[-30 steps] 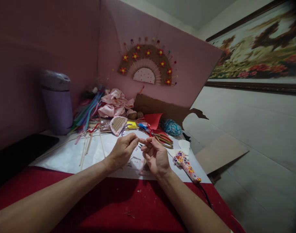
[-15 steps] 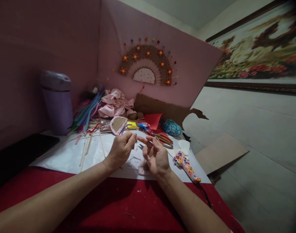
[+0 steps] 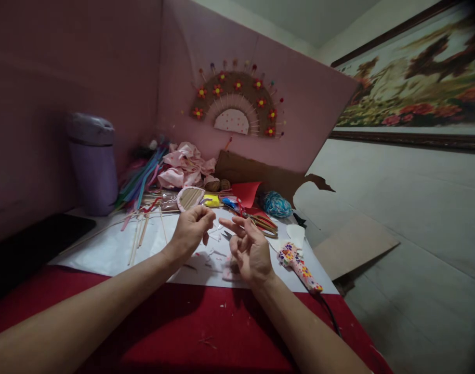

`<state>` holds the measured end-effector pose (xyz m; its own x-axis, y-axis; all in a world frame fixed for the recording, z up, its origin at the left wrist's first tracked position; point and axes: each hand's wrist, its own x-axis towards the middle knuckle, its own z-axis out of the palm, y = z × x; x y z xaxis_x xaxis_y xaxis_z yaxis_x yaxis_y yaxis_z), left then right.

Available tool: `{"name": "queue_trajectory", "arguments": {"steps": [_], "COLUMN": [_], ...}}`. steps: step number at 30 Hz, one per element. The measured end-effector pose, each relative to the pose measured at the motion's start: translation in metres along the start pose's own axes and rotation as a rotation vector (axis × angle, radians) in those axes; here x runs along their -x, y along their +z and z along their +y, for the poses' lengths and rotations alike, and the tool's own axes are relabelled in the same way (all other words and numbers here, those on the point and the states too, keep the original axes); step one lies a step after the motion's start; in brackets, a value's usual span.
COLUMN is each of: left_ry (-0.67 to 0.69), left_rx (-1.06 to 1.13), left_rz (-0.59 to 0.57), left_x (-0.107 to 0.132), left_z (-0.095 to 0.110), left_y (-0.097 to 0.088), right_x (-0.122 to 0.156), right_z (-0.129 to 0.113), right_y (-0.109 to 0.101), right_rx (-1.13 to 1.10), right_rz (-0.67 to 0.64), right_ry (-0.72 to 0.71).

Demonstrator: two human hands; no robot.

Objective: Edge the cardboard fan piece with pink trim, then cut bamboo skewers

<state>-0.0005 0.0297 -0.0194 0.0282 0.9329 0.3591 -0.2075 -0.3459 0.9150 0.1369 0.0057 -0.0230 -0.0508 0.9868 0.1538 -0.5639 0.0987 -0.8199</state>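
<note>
Left hand curled, thumb against fingers; can't tell if pinching anything. Right hand half-spread, apart. Seems mid-fingerwork above paper. Scissors lie just beyond right hand; grasping them calls for reaching forward.

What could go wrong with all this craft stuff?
The right hand might get poked, because pointy scissor blades show right beside it. The black cord from the flowered tool runs close to the right forearm, so bumping it could perhaps tug the tool.
</note>
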Motion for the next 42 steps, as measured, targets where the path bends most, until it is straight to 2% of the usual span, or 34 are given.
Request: {"name": "queue_trajectory", "arguments": {"steps": [3, 6, 12, 15, 19, 25, 42], "left_ry": [-0.108, -0.205, -0.255, -0.284, -0.344, -0.331, -0.253], "left_rx": [0.180, 0.180, 0.026, 0.115, 0.236, 0.277, 0.196], "left_rz": [-0.009, -0.073, -0.203, -0.229, -0.253, -0.276, -0.255], "left_x": [-0.0030, -0.0032, 0.0019, 0.0028, 0.0023, 0.0010, 0.0014], "left_z": [0.0008, -0.0012, -0.0022, 0.0001, 0.0025, 0.0027, 0.0030], "left_y": [-0.0029, -0.0041, 0.0018, 0.0022, -0.0009, -0.0037, -0.0010], "right_x": [-0.0002, 0.0004, 0.0017, 0.0023, 0.0020, 0.0003, -0.0006], "right_z": [-0.0019, -0.0017, 0.0050, 0.0071, 0.0062, 0.0029, -0.0019], "right_y": [0.0000, -0.0005, -0.0003, 0.0000, -0.0009, -0.0035, -0.0050], "right_rx": [-0.025, -0.014, 0.136, 0.191, 0.170, 0.125, 0.055], "right_rz": [0.017, -0.014, -0.070, -0.129, -0.159, -0.180, -0.183], "right_ry": [0.029, 0.038, -0.088, -0.128, -0.103, -0.043, 0.049]}}
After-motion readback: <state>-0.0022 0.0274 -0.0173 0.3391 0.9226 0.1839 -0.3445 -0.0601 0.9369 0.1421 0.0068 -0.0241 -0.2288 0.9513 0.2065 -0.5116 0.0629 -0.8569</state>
